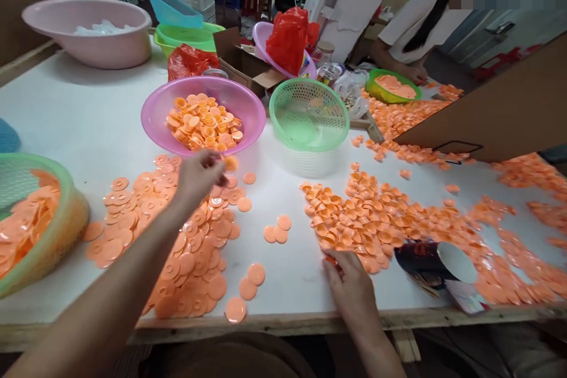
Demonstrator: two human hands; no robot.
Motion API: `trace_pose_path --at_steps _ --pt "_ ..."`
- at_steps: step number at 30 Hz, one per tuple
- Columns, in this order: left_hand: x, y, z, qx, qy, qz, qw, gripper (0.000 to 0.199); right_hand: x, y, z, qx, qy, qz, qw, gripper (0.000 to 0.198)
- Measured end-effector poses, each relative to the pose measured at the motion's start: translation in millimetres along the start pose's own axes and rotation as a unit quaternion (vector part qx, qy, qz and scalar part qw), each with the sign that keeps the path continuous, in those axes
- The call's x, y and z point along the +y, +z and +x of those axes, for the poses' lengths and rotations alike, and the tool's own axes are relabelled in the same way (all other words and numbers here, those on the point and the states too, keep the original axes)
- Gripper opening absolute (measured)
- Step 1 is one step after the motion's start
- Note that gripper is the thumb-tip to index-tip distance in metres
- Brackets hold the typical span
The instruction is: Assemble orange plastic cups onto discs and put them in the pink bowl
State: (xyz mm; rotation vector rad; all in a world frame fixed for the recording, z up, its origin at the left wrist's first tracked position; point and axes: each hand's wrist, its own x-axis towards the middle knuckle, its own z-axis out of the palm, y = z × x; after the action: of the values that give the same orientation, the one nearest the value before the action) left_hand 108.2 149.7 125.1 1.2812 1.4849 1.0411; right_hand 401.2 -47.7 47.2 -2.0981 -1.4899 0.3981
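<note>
Here's my left grip point(199, 176), out past the heap of orange discs point(195, 260) to the near rim of the magenta basin point(155, 115), fingers drawn narrow, and one orange piece point(230, 163) right at the tips! It's a blur; pinched or loose, I can't tell. Down by the counter's point(301, 283) front edge, my right grip point(354, 286) is curled small against the heap of orange cups point(354, 224); orange shows by the thumb, but whether it's held, I can't say.

Count the stray discs: three clustered mid-counter, three strung toward the front edge, two singles right of the heap. The heaps themselves overlap too much to count, and my left forearm hides some discs. One magenta basin, many orange pieces inside; one pale green basket point(305, 130) beside it, bare mesh showing. Another green basket point(66, 201), loaded with orange, is cut off at the counter's left side, as is a blue object point(6, 136). Back left corner: one pale pink basin point(106, 50), its white contents unclear. Over on the right, one cardboard panel point(500, 106) blocks part of the counter, and one dark printed item point(416, 257) near the front edge is hard to identify.
</note>
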Motion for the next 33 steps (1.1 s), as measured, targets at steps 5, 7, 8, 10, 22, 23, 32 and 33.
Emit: trace_pose_path --at_steps 5,7,8,10,22,23,32,33 --pt "-10.1 -50.4 9.8 0.019 0.106 0.221 0.969 0.03 21.0 -0.9 -2.2 0.01 0.008 -0.027 1.0 0.029" --pt "-49.2 -47.6 -27.5 -0.09 0.165 0.306 0.933 0.023 24.0 1.8 -3.4 0.027 0.028 -0.028 0.999 0.03" --pt "-70.2 -42.0 -48.9 -0.121 0.196 0.346 0.909 0.024 24.8 2.7 -3.5 0.03 0.035 -0.027 0.999 0.03" --pt "-105.1 -24.7 -88.0 -0.122 0.227 0.428 0.866 0.036 24.7 3.7 -2.7 0.021 0.042 -0.015 0.999 0.028" --pt "-129.1 10.3 -110.4 -0.116 0.267 0.502 0.814 0.06 -16.4 18.5 -7.9 -0.062 0.129 0.208 0.968 0.013" --pt "-129.2 2.9 -109.8 -0.103 0.267 0.498 0.818 0.053 -26.9 23.6 -8.4 -0.08 0.126 0.227 0.962 0.012" --pt "-107.4 15.2 -143.2 -0.31 0.309 0.346 0.83 0.013 -72.2 54.1 -7.4 -0.177 0.01 0.209 0.962 0.015" --pt "-109.1 18.9 -145.1 -0.308 0.306 0.333 0.837 0.014 -65.6 51.3 -8.3 -0.174 0.017 0.201 0.964 0.015"
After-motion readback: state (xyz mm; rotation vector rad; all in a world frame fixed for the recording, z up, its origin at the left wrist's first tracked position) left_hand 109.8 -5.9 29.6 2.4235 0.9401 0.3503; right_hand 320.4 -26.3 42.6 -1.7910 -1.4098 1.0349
